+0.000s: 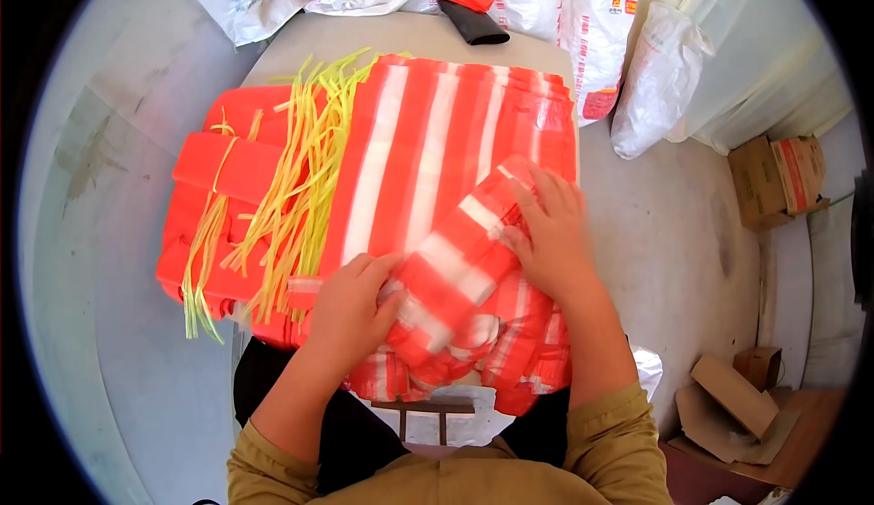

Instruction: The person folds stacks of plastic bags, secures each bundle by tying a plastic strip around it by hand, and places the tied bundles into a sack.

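Grip, two-handed: left hand (357,297) and right hand (557,237) loosely closed on opposite ends of one folded striped sheet (448,277), over the striped stack (442,150). Handling: likely light, limp, slippery; best held at both ends.

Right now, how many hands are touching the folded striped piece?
2: the left hand at the lower-left part of the folded striped piece, the right hand at its upper-right end. No others show.

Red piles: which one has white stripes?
The striped pile is right of the yellow strips; the other pile, on their left, is plain red.
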Action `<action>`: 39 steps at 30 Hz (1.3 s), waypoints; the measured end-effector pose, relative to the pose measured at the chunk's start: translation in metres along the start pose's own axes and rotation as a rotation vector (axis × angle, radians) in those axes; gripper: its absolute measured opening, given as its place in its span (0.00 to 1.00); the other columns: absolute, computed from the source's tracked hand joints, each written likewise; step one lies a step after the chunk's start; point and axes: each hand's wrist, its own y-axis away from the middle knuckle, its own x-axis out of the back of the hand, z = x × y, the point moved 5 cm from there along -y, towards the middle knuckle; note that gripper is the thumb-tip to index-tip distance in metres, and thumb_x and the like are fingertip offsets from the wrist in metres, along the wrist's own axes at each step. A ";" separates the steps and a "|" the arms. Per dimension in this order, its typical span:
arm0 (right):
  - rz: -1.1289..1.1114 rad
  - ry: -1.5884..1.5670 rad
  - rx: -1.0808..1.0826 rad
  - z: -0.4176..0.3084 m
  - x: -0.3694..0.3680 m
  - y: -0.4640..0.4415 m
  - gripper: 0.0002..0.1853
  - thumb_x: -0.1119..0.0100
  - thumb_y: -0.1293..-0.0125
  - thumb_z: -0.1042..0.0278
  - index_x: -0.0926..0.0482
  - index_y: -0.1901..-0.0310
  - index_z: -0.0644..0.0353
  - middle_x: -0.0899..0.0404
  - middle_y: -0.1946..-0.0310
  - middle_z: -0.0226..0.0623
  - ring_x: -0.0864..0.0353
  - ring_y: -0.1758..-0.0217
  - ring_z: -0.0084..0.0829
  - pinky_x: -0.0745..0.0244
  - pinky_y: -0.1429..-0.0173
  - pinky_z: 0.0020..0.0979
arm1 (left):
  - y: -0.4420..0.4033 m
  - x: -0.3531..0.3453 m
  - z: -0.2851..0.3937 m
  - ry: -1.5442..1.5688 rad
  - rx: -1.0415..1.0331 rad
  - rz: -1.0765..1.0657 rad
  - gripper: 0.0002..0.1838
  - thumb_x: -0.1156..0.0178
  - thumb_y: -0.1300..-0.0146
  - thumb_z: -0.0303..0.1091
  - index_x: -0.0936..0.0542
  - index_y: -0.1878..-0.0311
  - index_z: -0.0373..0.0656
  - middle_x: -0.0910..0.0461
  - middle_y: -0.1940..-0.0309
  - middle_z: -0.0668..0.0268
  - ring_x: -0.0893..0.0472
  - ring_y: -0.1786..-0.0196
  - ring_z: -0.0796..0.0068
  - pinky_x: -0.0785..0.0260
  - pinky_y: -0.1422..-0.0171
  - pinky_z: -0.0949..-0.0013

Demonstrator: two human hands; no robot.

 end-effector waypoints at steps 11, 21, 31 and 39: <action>-0.278 -0.665 -0.288 -0.010 0.008 0.029 0.39 0.32 0.28 0.67 0.36 0.18 0.58 0.17 0.38 0.46 0.12 0.54 0.33 0.18 0.45 0.36 | 0.004 0.001 0.008 0.016 0.213 -0.235 0.36 0.26 0.38 0.33 0.24 0.26 0.41 0.14 0.61 0.58 0.13 0.63 0.61 0.21 0.57 0.61; -0.318 -0.768 -0.304 -0.026 -0.002 0.023 0.41 0.33 0.27 0.59 0.38 0.18 0.61 0.28 0.25 0.54 0.15 0.40 0.42 0.21 0.33 0.39 | 0.010 -0.038 0.006 0.470 0.244 -0.231 0.49 0.30 0.35 0.19 0.43 0.14 0.43 0.25 0.29 0.51 0.14 0.43 0.70 0.19 0.43 0.67; -0.295 -1.160 -0.311 -0.030 -0.022 0.028 0.46 0.31 0.28 0.57 0.44 0.16 0.64 0.40 0.18 0.57 0.38 0.15 0.48 0.35 0.18 0.43 | 0.011 -0.033 0.020 1.103 0.307 -0.331 0.44 0.33 0.32 0.16 0.40 0.15 0.44 0.30 0.24 0.59 0.25 0.27 0.70 0.28 0.25 0.63; -0.253 -1.234 -0.368 -0.043 -0.036 0.027 0.58 0.24 0.34 0.70 0.58 0.12 0.56 0.51 0.15 0.53 0.30 0.21 0.41 0.25 0.25 0.40 | 0.008 -0.027 0.034 0.455 0.057 -0.272 0.38 0.27 0.38 0.29 0.28 0.24 0.44 0.22 0.38 0.58 0.20 0.39 0.68 0.24 0.39 0.66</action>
